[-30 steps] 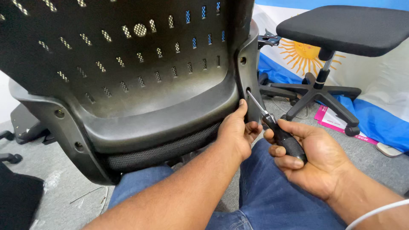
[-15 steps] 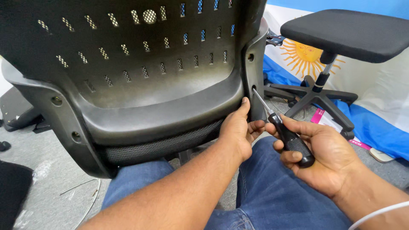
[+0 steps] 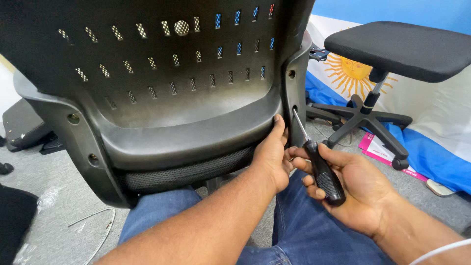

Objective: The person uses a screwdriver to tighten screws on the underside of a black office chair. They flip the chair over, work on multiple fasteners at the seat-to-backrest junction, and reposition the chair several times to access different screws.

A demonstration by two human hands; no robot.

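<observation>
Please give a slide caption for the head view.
Right hand drives screwdriver into chair back; left hand steadies it.

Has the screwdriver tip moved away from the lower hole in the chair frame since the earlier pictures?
No. The screwdriver tip stays at the lower hole of the chair frame.

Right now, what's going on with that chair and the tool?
A person has a black chair back propped over their lap. The left hand steadies its lower edge, while the right hand holds a black-handled screwdriver, its tip at a screw hole in the side frame. Another chair seat on its base stands behind.
</observation>
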